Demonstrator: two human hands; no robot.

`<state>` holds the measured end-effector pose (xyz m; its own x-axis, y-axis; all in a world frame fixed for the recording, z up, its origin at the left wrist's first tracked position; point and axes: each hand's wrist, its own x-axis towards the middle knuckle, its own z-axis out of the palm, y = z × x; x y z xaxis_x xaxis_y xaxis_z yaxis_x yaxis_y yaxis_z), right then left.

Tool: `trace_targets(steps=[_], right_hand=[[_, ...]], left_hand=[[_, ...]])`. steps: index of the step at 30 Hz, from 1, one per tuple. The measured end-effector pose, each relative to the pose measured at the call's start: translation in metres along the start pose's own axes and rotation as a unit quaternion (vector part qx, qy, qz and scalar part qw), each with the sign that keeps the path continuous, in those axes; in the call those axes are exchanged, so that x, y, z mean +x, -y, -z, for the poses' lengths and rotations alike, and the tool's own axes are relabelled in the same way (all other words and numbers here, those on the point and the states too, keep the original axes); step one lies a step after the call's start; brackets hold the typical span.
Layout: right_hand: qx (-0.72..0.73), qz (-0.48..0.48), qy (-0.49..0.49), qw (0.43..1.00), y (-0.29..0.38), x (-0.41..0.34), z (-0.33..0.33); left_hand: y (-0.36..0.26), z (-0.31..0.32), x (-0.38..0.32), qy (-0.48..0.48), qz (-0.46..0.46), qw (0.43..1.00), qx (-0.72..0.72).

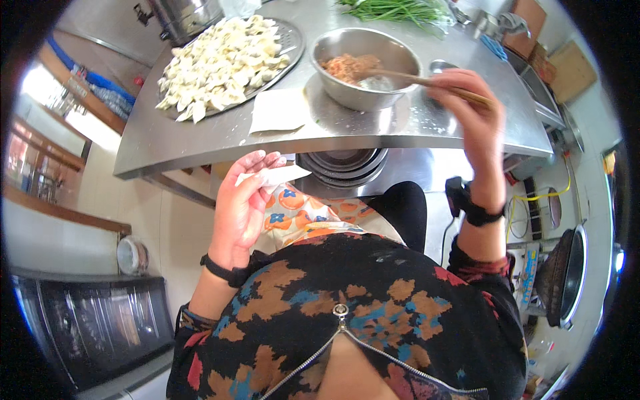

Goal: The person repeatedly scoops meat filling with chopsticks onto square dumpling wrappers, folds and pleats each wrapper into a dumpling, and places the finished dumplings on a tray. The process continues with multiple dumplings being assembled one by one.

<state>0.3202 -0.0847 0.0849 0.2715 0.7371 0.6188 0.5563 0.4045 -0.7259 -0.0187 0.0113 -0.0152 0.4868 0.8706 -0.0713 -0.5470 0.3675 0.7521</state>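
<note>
In my left hand [245, 197] lies a thin white dough wrapper [280, 176], held by the thumb and partly folded over the fingers. My right hand [467, 97], blurred, grips a pair of wooden chopsticks [445, 89]. Their far tips reach into a steel mixing bowl [360, 100], beside orange-pink minced filling [350, 67]. Just left of the bowl, a stack of white wrappers [279, 111] rests near the table's front edge. Many folded wontons [225, 65] are heaped on a round perforated metal tray [295, 42] at the left.
Behind the bowl lie long green chives [390, 10] on the steel table [200, 145]. A small metal bowl [442, 65] stands by my right hand. A large steel pot [185, 20] is at the back left. Stacked round pans [345, 167] sit on the shelf below.
</note>
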Motion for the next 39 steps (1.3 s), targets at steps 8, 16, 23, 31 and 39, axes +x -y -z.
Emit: trace_targets(steps=[8, 16, 23, 31, 39], right_hand=[[-0.359, 0.031, 0.070, 0.930, -0.021, -0.003, 0.016], [-0.622, -0.105, 0.108, 0.768, -0.092, 0.011, 0.052], [-0.567, 0.034, -0.046, 0.822, -0.066, -0.005, 0.054], [0.228, -0.267, 0.148, 0.925, -0.020, -0.080, -0.073], [0.420, -0.392, 0.180, 0.798, 0.002, -0.078, -0.133]], left_hand=[[-0.003, -0.011, -0.004, 0.025, -0.023, 0.999, 0.030], [0.001, -0.016, -0.006, 0.056, -0.042, 0.996, 0.053], [0.001, -0.017, -0.009, 0.039, -0.066, 0.996, 0.049], [0.010, -0.029, -0.004, 0.073, -0.084, 0.993, 0.040], [0.018, -0.036, -0.010, 0.096, -0.082, 0.990, 0.066]])
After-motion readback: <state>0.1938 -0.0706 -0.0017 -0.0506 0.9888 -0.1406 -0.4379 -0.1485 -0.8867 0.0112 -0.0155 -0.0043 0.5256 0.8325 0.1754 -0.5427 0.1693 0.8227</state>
